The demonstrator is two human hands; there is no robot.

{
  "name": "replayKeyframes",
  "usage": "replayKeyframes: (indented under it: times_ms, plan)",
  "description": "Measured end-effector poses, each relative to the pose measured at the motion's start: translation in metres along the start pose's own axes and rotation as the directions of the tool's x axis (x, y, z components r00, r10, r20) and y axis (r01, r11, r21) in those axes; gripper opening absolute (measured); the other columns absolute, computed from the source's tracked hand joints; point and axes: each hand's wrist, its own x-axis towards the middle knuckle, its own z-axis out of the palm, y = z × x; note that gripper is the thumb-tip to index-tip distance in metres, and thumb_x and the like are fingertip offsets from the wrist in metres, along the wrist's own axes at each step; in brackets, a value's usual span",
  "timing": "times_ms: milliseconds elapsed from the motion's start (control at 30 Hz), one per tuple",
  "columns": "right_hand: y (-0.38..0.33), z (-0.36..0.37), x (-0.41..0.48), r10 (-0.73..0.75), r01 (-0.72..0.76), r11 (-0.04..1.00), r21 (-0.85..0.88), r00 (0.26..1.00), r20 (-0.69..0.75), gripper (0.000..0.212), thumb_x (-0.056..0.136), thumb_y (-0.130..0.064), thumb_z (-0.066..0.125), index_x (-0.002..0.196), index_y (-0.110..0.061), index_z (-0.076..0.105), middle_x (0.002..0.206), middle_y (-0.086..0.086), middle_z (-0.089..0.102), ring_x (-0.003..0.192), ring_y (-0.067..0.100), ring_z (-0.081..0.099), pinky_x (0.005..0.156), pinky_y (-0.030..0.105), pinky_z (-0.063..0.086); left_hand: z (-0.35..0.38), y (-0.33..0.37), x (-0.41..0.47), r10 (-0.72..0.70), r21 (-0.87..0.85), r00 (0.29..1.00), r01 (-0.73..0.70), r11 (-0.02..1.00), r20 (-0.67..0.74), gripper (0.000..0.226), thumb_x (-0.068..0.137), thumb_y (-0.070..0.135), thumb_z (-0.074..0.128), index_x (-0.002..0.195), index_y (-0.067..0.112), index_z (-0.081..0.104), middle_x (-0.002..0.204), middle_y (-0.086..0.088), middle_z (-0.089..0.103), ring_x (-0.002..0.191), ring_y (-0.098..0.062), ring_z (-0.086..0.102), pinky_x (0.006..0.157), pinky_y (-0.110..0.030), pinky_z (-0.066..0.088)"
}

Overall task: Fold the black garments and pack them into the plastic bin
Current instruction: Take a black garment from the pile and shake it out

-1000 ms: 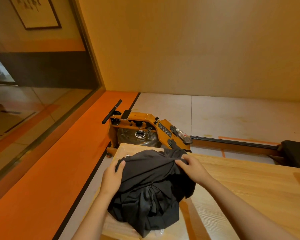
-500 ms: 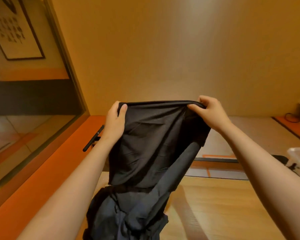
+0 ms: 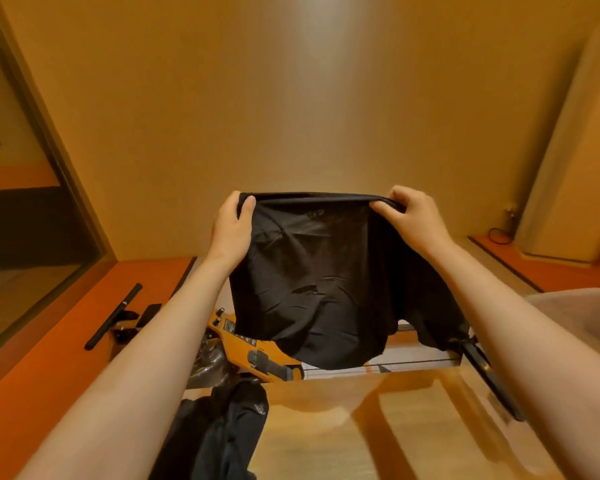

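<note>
You've got the garment (image 3: 319,278) pinched at its top edge | left hand (image 3: 231,226) and right hand (image 3: 414,220) both clamped | soft, light, limp: keep hold at the corners.

Dim amber light; a pale vertical sheen runs down the wall (image 3: 323,81) above the left hand (image 3: 231,225) and right hand (image 3: 414,218). Below them the table (image 3: 413,441) carries soft shadows and glossy glare. Frame edges bow outward, and detail is soft throughout.

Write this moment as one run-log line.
left hand, right hand: grip top edge | black garment: hangs spread above wooden table | dark pile: on table | plastic bin: at right
</note>
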Motion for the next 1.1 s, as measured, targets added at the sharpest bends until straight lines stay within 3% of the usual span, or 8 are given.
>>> replayKeyframes:
  times_ms: [100,267,467,567,667,833,1000,1100]
  plan:
    - [0.026,0.011,-0.045,0.021,-0.020,1.000,-0.012,0.994,0.104,0.036,0.092,-0.039,0.060,0.071,-0.011,0.050,0.064,0.004,0.052,0.061,0.020,0.052,0.055,0.034,0.033,0.024,-0.041,-0.037,-0.134,0.061,0.989,0.130,0.990,0.059,0.048,0.101,0.042,0.038,0.120,0.000,0.052,0.123,-0.021,0.056,0.115,-0.036,0.051,0.098,-0.052,0.043]
    - [0.081,0.056,-0.157,0.139,-0.112,0.989,-0.096,0.921,0.363,0.028,0.095,-0.041,0.053,0.079,-0.018,0.054,0.069,-0.004,0.055,0.064,0.009,0.053,0.058,0.034,0.042,0.061,-0.108,-0.145,-0.331,0.093,0.924,0.318,0.943,0.192,0.025,0.101,0.036,0.042,0.100,0.016,0.058,0.099,-0.004,0.062,0.096,-0.016,0.059,0.081,-0.036,0.045]
    - [0.133,0.084,-0.276,0.442,-0.333,0.895,-0.295,0.740,0.507,0.021,0.095,-0.044,0.052,0.082,-0.027,0.053,0.074,-0.005,0.061,0.070,0.015,0.058,0.063,0.039,0.049,0.082,-0.158,-0.250,-0.606,0.280,0.741,0.540,0.794,0.290,0.059,0.097,0.047,0.045,0.143,0.011,0.043,0.144,-0.001,0.046,0.137,-0.022,0.038,0.114,-0.037,0.030]
    - [0.138,0.087,-0.311,0.502,-0.365,0.865,-0.346,0.647,0.574,0.016,0.090,-0.044,0.059,0.089,-0.029,0.057,0.086,-0.009,0.063,0.082,0.013,0.060,0.072,0.036,0.053,0.089,-0.156,-0.287,-0.573,0.288,0.727,0.496,0.819,0.378,0.026,0.098,0.038,0.049,0.113,0.020,0.059,0.114,0.007,0.063,0.110,-0.013,0.057,0.093,-0.027,0.044]
    - [0.121,0.092,-0.330,0.398,-0.269,0.917,-0.296,0.683,0.612,0.053,0.079,-0.053,0.066,0.124,-0.031,0.051,0.119,-0.012,0.055,0.112,0.009,0.051,0.093,0.030,0.048,0.101,-0.140,-0.318,-0.536,0.257,0.705,0.472,0.843,0.464,0.006,0.097,0.022,0.054,0.102,0.025,0.055,0.097,0.016,0.061,0.094,0.001,0.057,0.079,-0.012,0.044]
    - [0.072,0.121,-0.347,0.049,-0.041,0.999,-0.030,0.642,0.765,0.089,0.075,-0.055,0.067,0.149,-0.033,0.023,0.153,-0.012,0.026,0.143,0.007,0.015,0.115,0.029,0.016,0.115,-0.126,-0.360,-0.521,0.194,0.630,0.514,0.836,0.576,0.062,0.084,0.024,0.070,0.130,0.043,0.033,0.104,0.014,0.054,0.098,0.000,0.053,0.084,-0.020,0.047]
    - [0.077,0.153,-0.376,0.173,0.022,0.977,-0.213,0.504,0.846,0.087,0.081,-0.047,0.067,0.151,-0.030,0.018,0.158,-0.007,0.016,0.147,0.016,0.007,0.118,0.034,0.011,0.082,-0.158,-0.377,-0.495,0.425,0.734,0.305,0.852,0.465,0.076,0.078,0.035,0.074,0.142,0.031,0.033,0.139,0.017,0.039,0.130,-0.004,0.036,0.107,-0.020,0.031]
    - [0.078,0.162,-0.392,0.233,0.056,0.949,-0.311,0.538,0.810,0.059,0.086,-0.026,0.062,0.141,-0.023,0.041,0.147,0.000,0.036,0.136,0.025,0.031,0.109,0.033,0.028,0.062,-0.182,-0.377,-0.486,0.571,0.674,0.115,0.813,0.556,0.091,0.080,0.042,0.069,0.153,0.031,0.015,0.159,0.014,0.012,0.147,-0.010,0.011,0.117,-0.030,0.017]
